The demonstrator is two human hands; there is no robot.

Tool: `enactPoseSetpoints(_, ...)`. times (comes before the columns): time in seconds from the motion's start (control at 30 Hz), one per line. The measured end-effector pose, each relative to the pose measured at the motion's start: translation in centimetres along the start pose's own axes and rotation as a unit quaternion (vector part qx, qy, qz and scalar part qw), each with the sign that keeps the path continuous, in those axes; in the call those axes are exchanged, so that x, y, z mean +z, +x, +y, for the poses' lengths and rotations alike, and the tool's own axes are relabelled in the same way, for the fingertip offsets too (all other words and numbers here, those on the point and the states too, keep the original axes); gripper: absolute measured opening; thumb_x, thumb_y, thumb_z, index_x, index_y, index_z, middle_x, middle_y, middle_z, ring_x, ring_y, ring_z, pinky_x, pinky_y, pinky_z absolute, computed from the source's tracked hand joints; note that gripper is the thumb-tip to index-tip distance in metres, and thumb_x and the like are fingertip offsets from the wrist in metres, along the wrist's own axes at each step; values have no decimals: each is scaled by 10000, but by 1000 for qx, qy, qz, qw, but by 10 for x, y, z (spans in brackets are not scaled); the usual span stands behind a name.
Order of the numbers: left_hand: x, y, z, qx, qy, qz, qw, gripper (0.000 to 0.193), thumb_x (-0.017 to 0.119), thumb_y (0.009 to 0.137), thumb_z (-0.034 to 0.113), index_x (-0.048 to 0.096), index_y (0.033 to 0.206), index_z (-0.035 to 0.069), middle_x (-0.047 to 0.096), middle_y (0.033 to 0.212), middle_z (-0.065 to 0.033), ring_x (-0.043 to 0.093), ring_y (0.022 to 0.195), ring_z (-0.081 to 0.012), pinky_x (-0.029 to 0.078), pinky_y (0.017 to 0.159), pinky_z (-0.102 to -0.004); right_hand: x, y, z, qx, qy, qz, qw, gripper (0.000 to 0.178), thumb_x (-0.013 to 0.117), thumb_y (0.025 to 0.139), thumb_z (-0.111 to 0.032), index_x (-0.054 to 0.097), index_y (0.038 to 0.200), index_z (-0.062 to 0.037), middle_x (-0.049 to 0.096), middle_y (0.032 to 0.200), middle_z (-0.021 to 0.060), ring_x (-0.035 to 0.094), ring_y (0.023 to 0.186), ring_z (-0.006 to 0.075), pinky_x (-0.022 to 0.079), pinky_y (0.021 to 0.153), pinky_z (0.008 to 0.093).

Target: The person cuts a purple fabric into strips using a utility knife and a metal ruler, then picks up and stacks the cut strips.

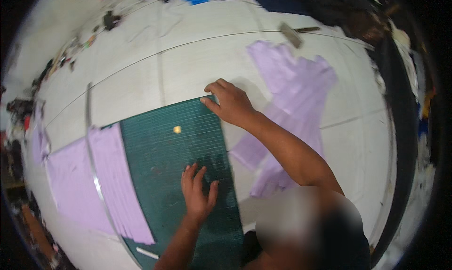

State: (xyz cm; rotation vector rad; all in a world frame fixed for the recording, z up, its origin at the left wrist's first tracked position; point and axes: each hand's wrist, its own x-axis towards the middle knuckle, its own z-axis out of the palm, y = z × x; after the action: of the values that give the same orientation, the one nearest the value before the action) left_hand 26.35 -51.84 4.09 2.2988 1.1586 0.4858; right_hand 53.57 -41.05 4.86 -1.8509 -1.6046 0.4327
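A green cutting mat [165,161] with grid lines lies on the white table. Over its lower right part is my left hand [198,193], fingers spread and holding nothing. My right hand [230,102] is at the mat's far right corner, thumb near the edge and fingers apart from it; I see nothing between them. A small yellow piece [177,129], perhaps chalk, rests on the mat. Lilac fabric [70,183] covers the mat's left side, with a long metal ruler [95,175] across it. More lilac fabric [301,93] lies right of the mat, partly behind my right forearm.
A short white stick [147,253] lies near the mat's front left. Toward the back right is a block-headed tool [292,34] with a dark handle. Dark cloth [329,11] is heaped along the far right edge. Small clutter lines the table's left edge.
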Motion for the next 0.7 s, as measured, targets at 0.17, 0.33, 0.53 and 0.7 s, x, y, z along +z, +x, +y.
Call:
enactPoseSetpoints(0.17, -58, -82, -70, -211, 85, 126, 966, 547, 687, 879, 187, 503, 1355, -8, 411, 1445, -277, 368, 1351, -469, 279, 1124, -554, 74, 42, -78, -53, 7, -98, 994, 343, 628, 948, -330, 621, 1162, -62, 589, 1108, 98, 622, 993, 258, 523, 864, 405)
enactPoseSetpoints(0.33, -91, -149, -108, -348, 125, 184, 911, 576, 646, 920, 224, 449, 1401, -24, 353, 1473, -308, 338, 1371, -470, 268, 1134, -542, 169, 72, -145, -148, 2, -111, 983, 408, 618, 946, -354, 608, 1173, -16, 580, 1125, 123, 591, 1057, 283, 514, 898, 417)
enactPoseSetpoints(0.53, -93, -175, -104, -419, 164, 164, 878, 588, 631, 930, 270, 449, 1387, -53, 375, 1451, -325, 354, 1358, -487, 275, 1128, -549, 243, 109, -210, -141, -39, -141, 979, 449, 658, 904, -363, 603, 1171, -6, 573, 1158, 160, 567, 1107, 325, 488, 915, 475)
enactPoseSetpoints(0.7, -90, -180, -111, -417, 117, 161, 887, 563, 633, 933, 273, 465, 1385, -18, 402, 1425, -329, 397, 1326, -485, 326, 1108, -521, 281, 135, -230, -119, -137, -146, 973, 575, 543, 943, -510, 591, 1262, -34, 566, 1274, 140, 528, 1199, 311, 404, 1010, 485)
